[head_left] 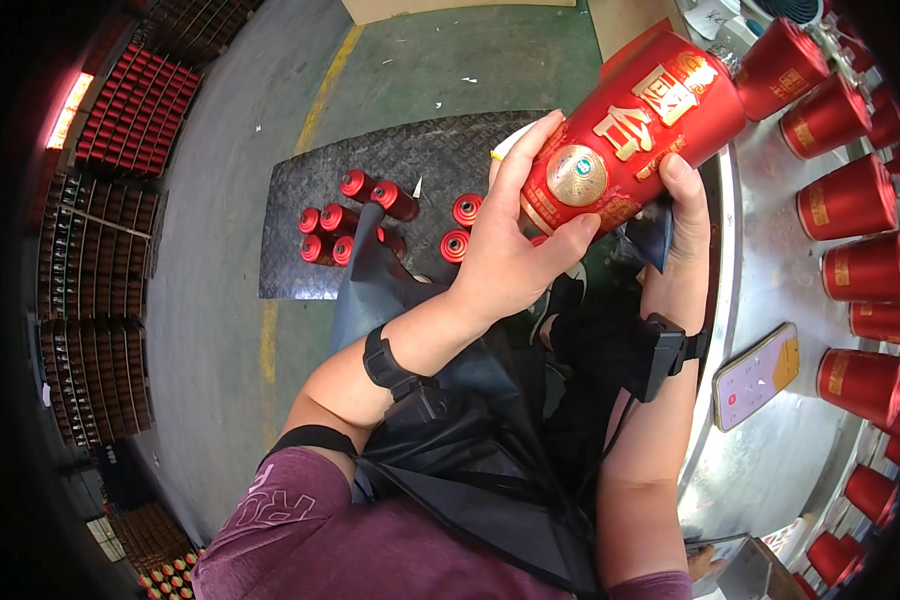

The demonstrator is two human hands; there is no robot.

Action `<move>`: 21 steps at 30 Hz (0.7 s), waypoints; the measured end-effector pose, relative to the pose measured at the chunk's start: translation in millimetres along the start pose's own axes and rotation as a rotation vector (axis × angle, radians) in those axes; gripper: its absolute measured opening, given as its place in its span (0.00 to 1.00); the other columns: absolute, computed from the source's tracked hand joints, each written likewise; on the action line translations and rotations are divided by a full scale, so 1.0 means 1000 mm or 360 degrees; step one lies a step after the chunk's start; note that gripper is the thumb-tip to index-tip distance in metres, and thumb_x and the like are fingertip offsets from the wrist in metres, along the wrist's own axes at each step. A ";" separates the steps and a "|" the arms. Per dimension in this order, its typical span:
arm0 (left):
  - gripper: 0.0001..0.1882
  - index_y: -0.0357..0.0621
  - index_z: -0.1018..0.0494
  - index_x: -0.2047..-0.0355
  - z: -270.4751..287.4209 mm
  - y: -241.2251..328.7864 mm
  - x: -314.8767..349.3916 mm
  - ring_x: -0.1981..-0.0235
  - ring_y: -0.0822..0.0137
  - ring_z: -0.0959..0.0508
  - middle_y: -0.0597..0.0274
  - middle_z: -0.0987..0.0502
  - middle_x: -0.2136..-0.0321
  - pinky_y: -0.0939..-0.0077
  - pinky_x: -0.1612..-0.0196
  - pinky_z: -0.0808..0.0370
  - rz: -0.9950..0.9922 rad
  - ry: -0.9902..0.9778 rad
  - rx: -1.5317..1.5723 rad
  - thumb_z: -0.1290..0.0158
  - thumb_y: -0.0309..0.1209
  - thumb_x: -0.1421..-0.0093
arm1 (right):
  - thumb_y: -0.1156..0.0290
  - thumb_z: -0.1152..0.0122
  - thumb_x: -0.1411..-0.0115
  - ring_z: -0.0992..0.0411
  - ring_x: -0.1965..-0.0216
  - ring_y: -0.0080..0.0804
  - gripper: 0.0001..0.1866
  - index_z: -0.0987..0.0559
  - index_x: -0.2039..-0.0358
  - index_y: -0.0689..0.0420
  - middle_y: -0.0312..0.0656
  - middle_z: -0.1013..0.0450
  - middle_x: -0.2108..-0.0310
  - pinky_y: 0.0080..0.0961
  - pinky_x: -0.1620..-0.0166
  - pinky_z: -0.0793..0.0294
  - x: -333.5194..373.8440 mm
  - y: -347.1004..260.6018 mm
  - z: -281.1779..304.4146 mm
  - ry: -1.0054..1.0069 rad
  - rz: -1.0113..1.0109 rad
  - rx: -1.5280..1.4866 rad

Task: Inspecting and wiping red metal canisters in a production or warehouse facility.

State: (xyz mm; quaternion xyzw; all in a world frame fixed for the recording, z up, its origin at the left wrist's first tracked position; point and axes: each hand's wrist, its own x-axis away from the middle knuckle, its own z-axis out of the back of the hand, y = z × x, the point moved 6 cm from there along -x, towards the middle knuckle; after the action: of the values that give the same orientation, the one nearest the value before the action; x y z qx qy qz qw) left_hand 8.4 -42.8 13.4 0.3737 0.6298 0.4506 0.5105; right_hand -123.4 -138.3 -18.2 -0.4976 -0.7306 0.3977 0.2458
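A glossy red bottle with raised gold characters and a round gold medallion is held up at a tilt. Its base end points to the lower left, toward my left hand. The left fingers and thumb wrap round that end. My right hand grips the bottle's lower right side, its thumb lying on the printed face and its other fingers hidden behind. Dark cloth shows by the right palm. Both forearms wear black straps with small devices.
Red bottles line the metal bench on my right, where a phone lies. More red bottles stand on a dark textured mat. Racks of bottles fill the far left. Another person's hand shows at lower right.
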 end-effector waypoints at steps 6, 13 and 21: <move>0.38 0.40 0.49 0.36 -0.001 -0.003 0.002 0.42 0.65 0.37 0.54 0.42 0.44 0.69 0.39 0.37 0.0068 0.0026 0.0178 0.43 0.24 0.44 | 0.55 0.33 0.52 0.27 0.51 0.38 0.39 0.35 0.45 0.63 0.48 0.28 0.52 0.34 0.47 0.29 -0.001 -0.002 -0.005 -0.0052 -0.0013 0.0040; 0.35 0.40 0.48 0.38 0.000 -0.001 0.000 0.43 0.67 0.35 0.56 0.40 0.44 0.69 0.40 0.36 0.0222 0.0104 0.0266 0.44 0.24 0.42 | 0.58 0.32 0.53 0.31 0.67 0.16 0.32 0.29 0.50 0.59 0.35 0.28 0.61 0.12 0.74 0.39 0.000 -0.004 -0.016 0.0006 0.0022 0.0055; 0.36 0.43 0.52 0.36 -0.006 -0.003 0.001 0.40 0.66 0.37 0.57 0.42 0.41 0.69 0.39 0.37 0.0218 -0.0022 0.0316 0.46 0.21 0.41 | 0.58 0.32 0.52 0.29 0.61 0.22 0.32 0.30 0.49 0.59 0.38 0.27 0.59 0.17 0.65 0.32 0.000 -0.013 -0.017 -0.0001 0.0000 0.0099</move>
State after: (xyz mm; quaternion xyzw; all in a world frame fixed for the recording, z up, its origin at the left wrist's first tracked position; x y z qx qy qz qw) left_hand 2.0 -43.7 10.7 0.4676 0.6408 0.4173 0.4434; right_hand -117.8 -134.7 2.1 -0.4896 -0.7181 0.4203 0.2609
